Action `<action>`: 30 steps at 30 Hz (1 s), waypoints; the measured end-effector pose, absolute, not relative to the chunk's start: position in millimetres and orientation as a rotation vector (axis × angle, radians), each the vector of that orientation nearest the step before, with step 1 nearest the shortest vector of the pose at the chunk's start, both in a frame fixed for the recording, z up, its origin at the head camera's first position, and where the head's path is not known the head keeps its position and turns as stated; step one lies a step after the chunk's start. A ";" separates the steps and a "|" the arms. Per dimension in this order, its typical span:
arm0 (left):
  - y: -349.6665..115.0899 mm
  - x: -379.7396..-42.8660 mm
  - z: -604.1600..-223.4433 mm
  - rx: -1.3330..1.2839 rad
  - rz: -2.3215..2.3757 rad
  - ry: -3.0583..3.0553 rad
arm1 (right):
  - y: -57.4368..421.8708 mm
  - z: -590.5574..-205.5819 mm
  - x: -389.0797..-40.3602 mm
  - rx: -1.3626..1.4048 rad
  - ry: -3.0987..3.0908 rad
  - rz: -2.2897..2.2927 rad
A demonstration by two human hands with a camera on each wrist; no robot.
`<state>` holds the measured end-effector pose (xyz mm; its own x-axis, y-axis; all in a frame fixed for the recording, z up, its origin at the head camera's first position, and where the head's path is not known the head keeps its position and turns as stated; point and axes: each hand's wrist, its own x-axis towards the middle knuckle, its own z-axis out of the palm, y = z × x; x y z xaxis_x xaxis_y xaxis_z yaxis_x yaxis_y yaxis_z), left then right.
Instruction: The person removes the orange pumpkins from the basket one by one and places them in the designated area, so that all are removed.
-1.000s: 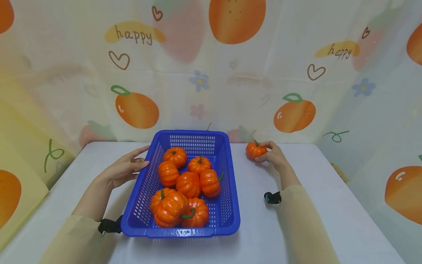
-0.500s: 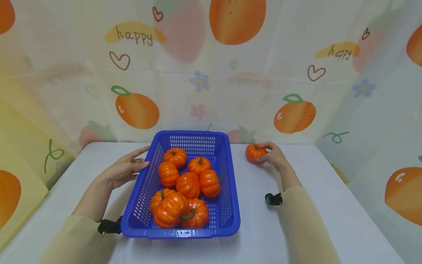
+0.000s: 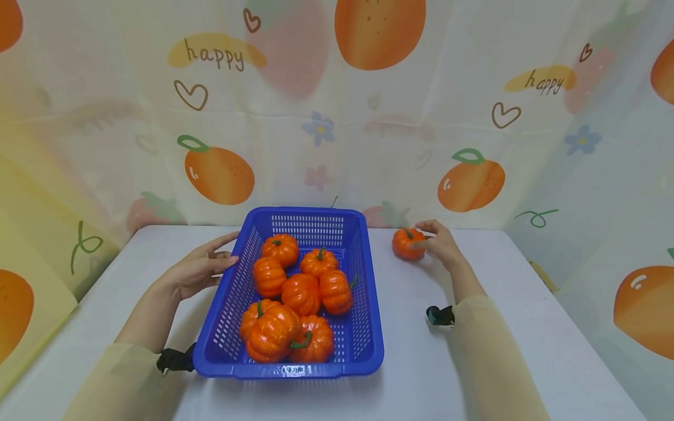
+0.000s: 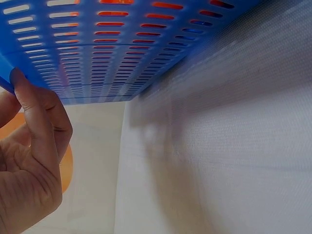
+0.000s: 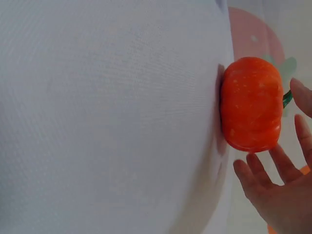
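My left hand holds the left rim of a blue plastic basket; in the left wrist view its fingers bend at the rim beside the slotted wall. Several small orange pumpkins lie in the basket, one pumpkin resting on top of others near the front. To the right of the basket, a single orange pumpkin sits on the white table with its green stem up. Beside it is my right hand, its fingers spread and loose. The right wrist view shows fingertips close to the pumpkin, not wrapped around it.
A white cloth covers the table. Behind it hangs a pale curtain printed with fruit, which meets the table's back edge near the single pumpkin. Dark straps circle both wrists.
The single pumpkin has come down slightly and stands on the table. My right hand has loosened from it and drawn a little to the right. Left hand and basket stay put.
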<state>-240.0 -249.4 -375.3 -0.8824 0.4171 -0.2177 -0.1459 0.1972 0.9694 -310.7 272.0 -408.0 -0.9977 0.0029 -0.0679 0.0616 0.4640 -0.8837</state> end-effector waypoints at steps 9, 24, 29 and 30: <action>-248.4 -240.1 -375.2 0.256 1.728 2.039 | 263.8 -388.1 -309.5 -0.012 2.773 -1.711; -250.2 -237.7 -377.7 0.255 1.759 2.005 | 230.3 -343.1 -294.1 -0.180 2.580 -1.966; -249.1 -237.5 -376.1 0.264 1.748 2.025 | 212.0 -330.3 -281.4 -0.259 2.476 -1.998; -248.9 -238.0 -375.6 0.264 1.748 2.029 | 207.9 -327.2 -278.1 -0.285 2.463 -1.994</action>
